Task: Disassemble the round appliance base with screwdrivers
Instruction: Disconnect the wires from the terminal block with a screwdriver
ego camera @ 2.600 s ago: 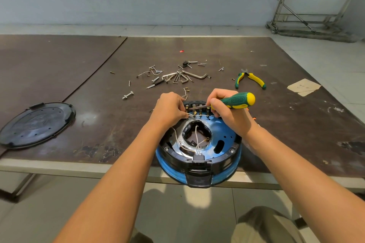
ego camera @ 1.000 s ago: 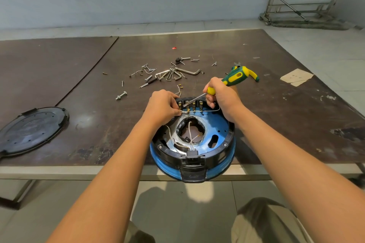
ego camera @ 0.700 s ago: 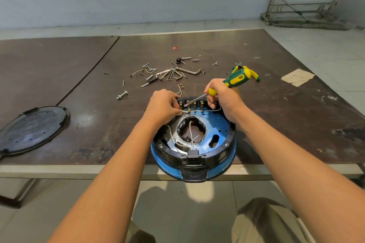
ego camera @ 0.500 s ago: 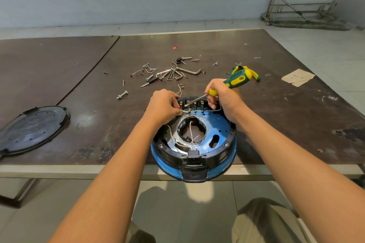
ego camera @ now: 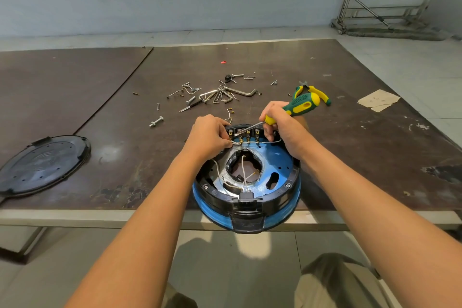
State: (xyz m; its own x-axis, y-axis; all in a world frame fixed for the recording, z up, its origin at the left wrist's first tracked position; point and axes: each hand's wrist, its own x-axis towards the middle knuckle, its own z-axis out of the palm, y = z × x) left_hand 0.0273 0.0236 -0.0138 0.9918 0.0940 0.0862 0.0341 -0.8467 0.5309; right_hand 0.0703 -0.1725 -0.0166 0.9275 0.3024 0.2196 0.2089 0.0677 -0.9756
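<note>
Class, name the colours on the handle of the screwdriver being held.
The screwdriver handle is green and yellow; the head view shows it best.

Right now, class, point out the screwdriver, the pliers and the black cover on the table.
screwdriver (ego camera: 301, 105), head view, on its green and yellow handle.
pliers (ego camera: 322, 95), head view, on the right-hand yellow handle.
black cover (ego camera: 42, 165), head view, on its flat middle.

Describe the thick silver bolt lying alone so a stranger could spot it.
On the dark brown table, find the round blue-and-black appliance base at the near edge. Just beyond it to the left, short of the scattered pile of hex keys and screws, lies the thick silver bolt: stouter than any screw nearby, and apart from the pile.
</note>
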